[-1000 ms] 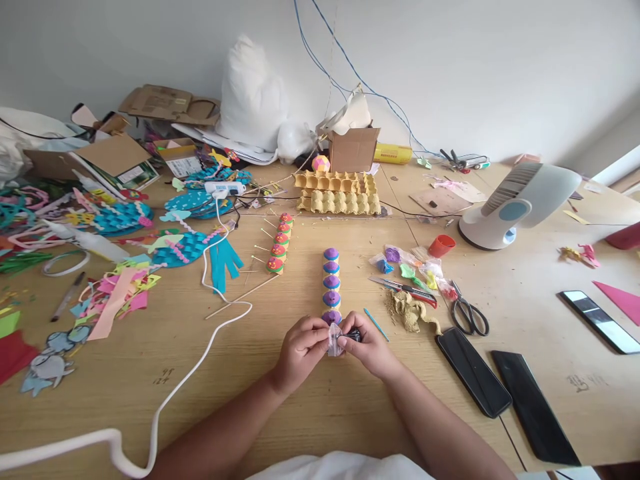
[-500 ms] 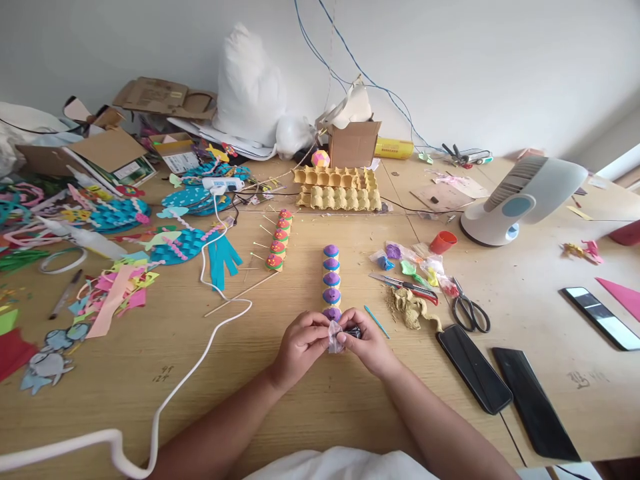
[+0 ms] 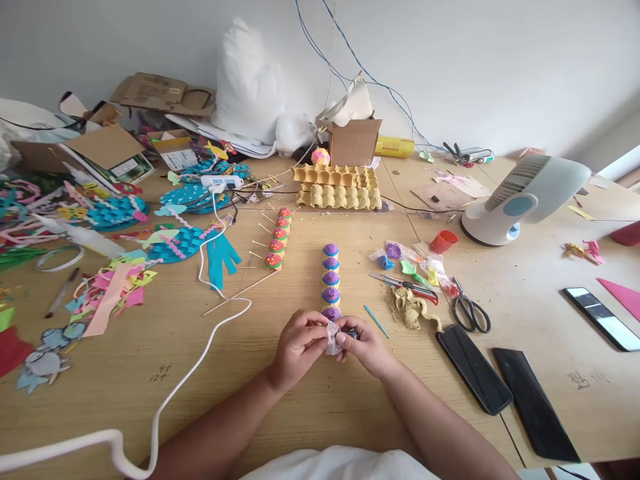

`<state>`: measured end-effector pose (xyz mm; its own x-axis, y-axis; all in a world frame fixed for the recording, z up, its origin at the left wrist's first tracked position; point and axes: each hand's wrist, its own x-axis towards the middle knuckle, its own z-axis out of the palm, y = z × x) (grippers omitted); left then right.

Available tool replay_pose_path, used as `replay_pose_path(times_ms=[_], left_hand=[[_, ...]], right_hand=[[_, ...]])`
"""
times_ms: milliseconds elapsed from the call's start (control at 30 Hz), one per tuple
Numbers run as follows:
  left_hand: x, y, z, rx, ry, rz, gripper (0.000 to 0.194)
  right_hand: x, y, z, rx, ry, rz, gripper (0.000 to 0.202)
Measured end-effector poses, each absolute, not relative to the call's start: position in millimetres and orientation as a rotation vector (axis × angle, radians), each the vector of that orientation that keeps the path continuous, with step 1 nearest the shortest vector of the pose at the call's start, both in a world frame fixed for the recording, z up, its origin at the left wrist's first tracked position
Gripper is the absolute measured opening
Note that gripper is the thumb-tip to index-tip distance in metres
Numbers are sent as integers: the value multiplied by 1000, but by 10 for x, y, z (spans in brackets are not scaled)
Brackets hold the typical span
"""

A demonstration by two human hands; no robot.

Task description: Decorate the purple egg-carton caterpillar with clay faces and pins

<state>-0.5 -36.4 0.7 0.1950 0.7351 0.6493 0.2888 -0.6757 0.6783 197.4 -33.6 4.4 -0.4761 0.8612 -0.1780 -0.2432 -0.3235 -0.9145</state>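
Plastic bag [image 3: 333, 339]: left hand [image 3: 301, 345] and right hand [image 3: 368, 347] clamp its edges; tabletop [image 3: 320, 413] spreads alongside.

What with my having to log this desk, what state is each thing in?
Crinkled clear plastic bag: pinched by fingers of the left hand and right hand; open or sealed, cannot tell.
White plastic power strip: white cord plugged in.
Black rectangular phone: screen dark.
White plastic fan: standing; running or not, cannot tell.
Brown cardboard box, centre back: white material on top.
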Motion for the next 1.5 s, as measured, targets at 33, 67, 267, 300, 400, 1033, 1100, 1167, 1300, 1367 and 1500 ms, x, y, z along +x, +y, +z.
replay_pose_path(times_ms=[33, 67, 267, 300, 400, 1033, 1100, 1167, 1300, 1367, 1500], left_hand=[[-9, -365, 10, 2072, 949, 1486, 13], [-12, -367, 16, 2077, 940, 1492, 12], [-5, -376, 90, 2162, 949, 1503, 13], [0, -375, 101, 2167, 951, 1511, 13], [14, -364, 113, 2170, 935, 1538, 15], [42, -377, 89, 2098, 1002, 1520, 10], [38, -377, 55, 1956, 1070, 1552, 9], [34, -371, 9, 1808, 1127, 1583, 9], [30, -367, -63, 1691, 1151, 1566, 14], [29, -377, -66, 1722, 1107, 1538, 16], [30, -405, -29, 1879, 1014, 1490, 22]], right_hand=[[1978, -338, 37, -893, -1150, 1899, 45], [1983, -340, 30, -895, -1159, 1907, 45], [1991, -353, 38, -908, -1148, 1912, 44], [1989, -354, 40, -914, -1141, 1909, 44], [1983, -354, 36, -928, -1133, 1885, 44], [1983, -342, 0, -1041, -1251, 1477, 40], [1993, -319, 13, -1102, -1212, 1309, 38], [1999, -292, 24, -1140, -1122, 1238, 35], [1972, -267, 9, -1102, -1001, 1314, 38], [1948, -275, -19, -1075, -991, 1356, 42], [1925, -316, -40, -1070, -1095, 1372, 41]])
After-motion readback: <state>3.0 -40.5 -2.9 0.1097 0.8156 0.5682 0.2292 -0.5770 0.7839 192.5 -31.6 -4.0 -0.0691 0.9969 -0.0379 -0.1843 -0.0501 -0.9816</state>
